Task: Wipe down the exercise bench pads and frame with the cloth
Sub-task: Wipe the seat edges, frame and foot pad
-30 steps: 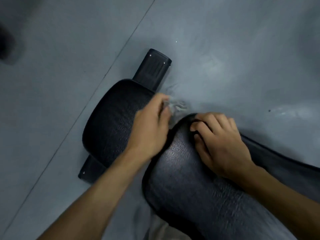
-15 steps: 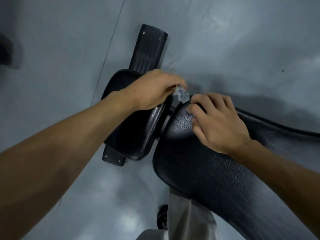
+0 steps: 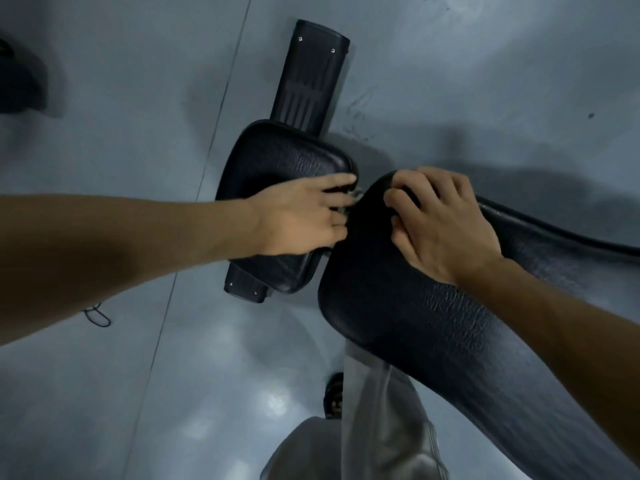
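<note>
Fingers (image 3: 341, 194) of the left hand (image 3: 298, 220) reach into the gap between the seat pad (image 3: 277, 161) and the back pad (image 3: 433, 323), pinching the cloth (image 3: 356, 195), of which only a pale scrap shows. The right hand (image 3: 446, 223) lies on the back pad's end, fingers bent, grasping nothing. The step looks like wiping the gap; next, likely drawing the cloth along the pad edges, then the frame (image 3: 311, 81)
</note>
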Motion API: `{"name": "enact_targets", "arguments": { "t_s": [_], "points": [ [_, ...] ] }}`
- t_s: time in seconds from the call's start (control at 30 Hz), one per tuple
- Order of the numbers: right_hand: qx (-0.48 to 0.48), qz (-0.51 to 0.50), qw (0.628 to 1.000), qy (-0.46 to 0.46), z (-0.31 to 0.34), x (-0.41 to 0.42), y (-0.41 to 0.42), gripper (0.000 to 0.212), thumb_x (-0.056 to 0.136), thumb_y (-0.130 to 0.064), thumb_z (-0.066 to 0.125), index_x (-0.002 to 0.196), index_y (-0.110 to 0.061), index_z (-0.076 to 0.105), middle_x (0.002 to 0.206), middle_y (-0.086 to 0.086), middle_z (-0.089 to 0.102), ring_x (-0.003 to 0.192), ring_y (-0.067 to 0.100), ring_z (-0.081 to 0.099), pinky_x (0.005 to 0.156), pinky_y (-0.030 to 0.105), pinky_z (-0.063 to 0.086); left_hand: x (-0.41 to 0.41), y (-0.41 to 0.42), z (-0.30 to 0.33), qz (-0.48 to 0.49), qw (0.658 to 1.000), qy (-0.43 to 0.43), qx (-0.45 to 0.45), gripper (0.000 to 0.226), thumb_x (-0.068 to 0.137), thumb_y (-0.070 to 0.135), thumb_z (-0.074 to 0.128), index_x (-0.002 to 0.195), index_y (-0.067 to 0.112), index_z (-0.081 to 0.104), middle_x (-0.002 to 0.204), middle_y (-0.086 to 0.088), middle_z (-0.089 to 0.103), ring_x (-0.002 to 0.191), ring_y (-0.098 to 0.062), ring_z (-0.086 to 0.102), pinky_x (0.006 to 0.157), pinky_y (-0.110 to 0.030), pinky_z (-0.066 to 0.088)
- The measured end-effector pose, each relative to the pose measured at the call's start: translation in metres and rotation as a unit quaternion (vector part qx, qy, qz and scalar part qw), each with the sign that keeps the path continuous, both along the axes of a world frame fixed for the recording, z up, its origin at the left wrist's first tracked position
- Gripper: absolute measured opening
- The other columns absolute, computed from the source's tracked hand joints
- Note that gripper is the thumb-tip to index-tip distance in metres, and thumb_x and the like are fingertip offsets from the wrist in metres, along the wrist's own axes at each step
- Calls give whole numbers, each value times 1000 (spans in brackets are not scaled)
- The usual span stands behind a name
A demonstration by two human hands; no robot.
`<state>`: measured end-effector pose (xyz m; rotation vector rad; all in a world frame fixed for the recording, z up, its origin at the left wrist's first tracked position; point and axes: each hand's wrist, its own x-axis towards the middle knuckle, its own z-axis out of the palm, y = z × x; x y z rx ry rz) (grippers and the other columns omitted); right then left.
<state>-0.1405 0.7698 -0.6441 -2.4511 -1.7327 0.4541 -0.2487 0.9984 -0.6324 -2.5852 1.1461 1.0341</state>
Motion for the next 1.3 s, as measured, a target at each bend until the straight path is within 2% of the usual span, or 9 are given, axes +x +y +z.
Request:
{"name": "enact_targets", "arguments": {
  "t_s": [0.37,0.53,0.6,0.63,0.8,0.9,1.0,1.1,1.3],
  "points": [
    [-15,-27,999,-17,5,-10,5,30,94,-26,50,117,-8,55,131,16,52,113,38,43,89,48,34,-125,-40,0,144,988,-43,-37,38,101,11,40,134,9,60,133,-10,66,146,-33,38,124,-56,-8],
    [-44,-110,993,24,15,-36,17,30,88,-23,50,115,-10,53,133,17,48,116,39,41,95,50,34,-186,-66,6,329,938,-8,-107,30,89,6,46,104,13,71,90,-9,75,112,-29,64,128,-47,3],
    [-51,-137,989,28,20,-49,27,31,87,-23,51,116,-12,54,131,15,47,118,40,40,99,53,35,-216,-82,10,521,845,55,-110,33,92,8,39,108,16,66,92,-8,72,96,-30,66,111,-42,37],
    [-50,-141,988,36,21,-54,33,30,88,-23,53,117,-14,55,130,13,48,120,39,39,101,54,34,-228,-88,13,644,751,74,-122,24,98,13,42,108,16,63,94,-10,71,92,-33,66,93,-42,47],
    [-28,-104,992,64,21,-74,81,34,87,-23,48,118,-11,57,123,16,51,112,36,46,98,46,36,-250,-118,-13,967,114,86,-212,20,92,35,62,77,25,54,81,-12,66,82,-37,70,73,-53,60],
    [-10,-73,993,89,11,-88,123,38,86,-18,47,121,-9,58,125,19,52,113,37,49,99,47,41,-221,-130,-26,950,-125,85,-273,22,83,42,72,79,24,59,79,-6,67,80,-28,73,76,-51,63],
    [-17,3,996,83,-3,-98,148,45,88,-18,52,132,-7,55,137,18,51,126,35,46,110,39,34,-183,-133,-29,946,-159,77,-273,15,93,26,68,85,16,61,78,0,68,74,-14,71,75,-36,62],
    [-19,35,999,24,-18,-104,144,50,95,-20,51,144,-6,48,152,18,42,139,39,37,120,45,26,-166,-130,-26,936,-241,46,-251,16,97,27,61,97,13,69,90,-6,75,86,-25,75,81,-44,61],
    [-40,28,998,-29,-38,-112,126,55,107,-24,34,160,-12,25,168,13,17,156,32,11,126,52,6,-174,-37,-43,969,-178,-12,-171,24,102,19,53,119,8,68,113,-6,72,103,-24,68,74,-22,49]
  ]
}}
